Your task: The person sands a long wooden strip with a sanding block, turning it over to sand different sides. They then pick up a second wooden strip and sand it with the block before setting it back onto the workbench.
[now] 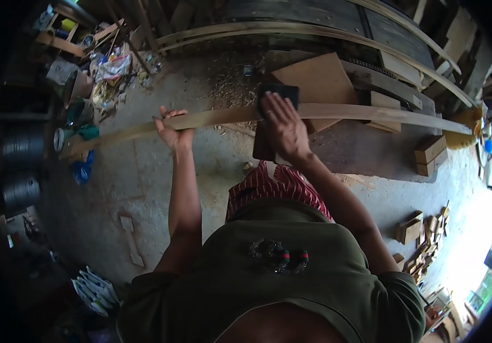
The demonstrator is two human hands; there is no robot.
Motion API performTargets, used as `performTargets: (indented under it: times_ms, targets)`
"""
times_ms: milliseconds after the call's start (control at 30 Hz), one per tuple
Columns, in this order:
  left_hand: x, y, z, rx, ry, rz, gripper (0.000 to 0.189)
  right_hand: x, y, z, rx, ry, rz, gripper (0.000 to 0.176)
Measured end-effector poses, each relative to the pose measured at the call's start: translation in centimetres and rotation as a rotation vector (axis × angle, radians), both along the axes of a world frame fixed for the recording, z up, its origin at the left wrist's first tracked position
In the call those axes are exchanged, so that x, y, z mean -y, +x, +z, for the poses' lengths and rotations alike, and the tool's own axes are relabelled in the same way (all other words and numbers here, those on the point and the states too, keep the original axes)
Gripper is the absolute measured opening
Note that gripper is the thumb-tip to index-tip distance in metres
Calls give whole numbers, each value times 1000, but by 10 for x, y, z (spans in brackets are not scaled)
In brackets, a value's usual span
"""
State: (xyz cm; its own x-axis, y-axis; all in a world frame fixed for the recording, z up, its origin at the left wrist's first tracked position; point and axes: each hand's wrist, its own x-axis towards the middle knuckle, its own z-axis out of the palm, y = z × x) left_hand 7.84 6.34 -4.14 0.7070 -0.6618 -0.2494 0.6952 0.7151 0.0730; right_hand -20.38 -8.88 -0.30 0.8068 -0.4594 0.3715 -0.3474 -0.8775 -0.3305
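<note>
A long, thin wooden strip (211, 117) runs across the view in front of me. My left hand (175, 127) holds it from below on the left part, with the thumb and fingers around its edges. On top of the strip, near the middle, lies a dark sheet (288, 91) that looks like sandpaper. My right hand (284, 127) rests on this sheet with its fingers stretched out, pressing it against the wood. The underside of the right palm is hidden.
Under the strip's right part is a workbench (348, 154) with a brown board (320, 80) and wooden blocks (430, 154). More long strips lie at the top. Metal drums (23, 151) stand at the left. Wood offcuts (423, 237) lie at the lower right.
</note>
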Motion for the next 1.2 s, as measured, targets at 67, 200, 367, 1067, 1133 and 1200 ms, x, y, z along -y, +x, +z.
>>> performTargets:
  times_ms: [67, 200, 367, 1067, 1133, 1200]
  targets:
    - [0, -2, 1, 9, -60, -11, 51, -11, 10, 12, -37, -5, 76, 58]
    - [-2, 2, 1, -87, 129, 28, 46, 23, -48, 17, -127, -22, -124, 54]
    - [-3, -2, -1, -42, 228, -21, 44, 48, -95, -6, -272, -308, -386, 52]
    - [-7, 41, -14, -19, 404, 20, 44, 129, -210, -29, 9, -226, -869, 46]
    - [27, -9, -8, -122, 545, -10, 39, 127, -210, -28, 66, -198, -871, 48]
    - [53, -61, -13, -123, 424, -232, 37, 126, -208, -28, 82, -194, -886, 48]
